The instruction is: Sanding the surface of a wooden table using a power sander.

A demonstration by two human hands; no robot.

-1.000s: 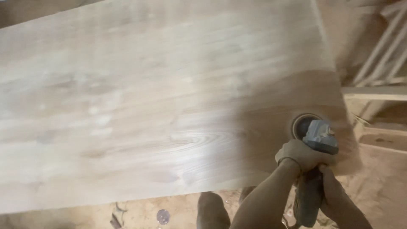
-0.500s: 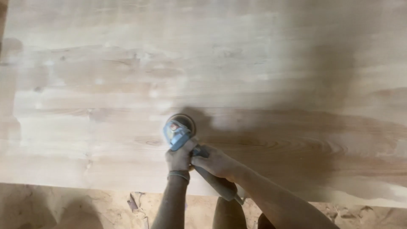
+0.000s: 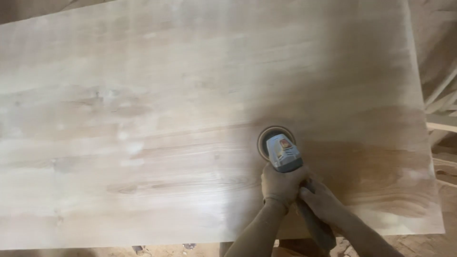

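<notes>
We hold the sander (image 3: 281,151): left hand (image 3: 282,183) grips its body, pressing the disc flat on the tabletop (image 3: 166,119); right hand (image 3: 320,200) closed on rear handle (steering).

Soft, warm, fairly dim light falls over a large pale wooden panel (image 3: 190,119). The left side is brighter and washed out, with hazy pale patches. A broad, soft-edged shadow darkens the right half, deepest around the sander (image 3: 281,150) and the two hands, left hand (image 3: 281,183) and right hand (image 3: 321,200). The whole picture is slightly blurred and low in contrast, with wood grain smeared. No hard glare.
</notes>
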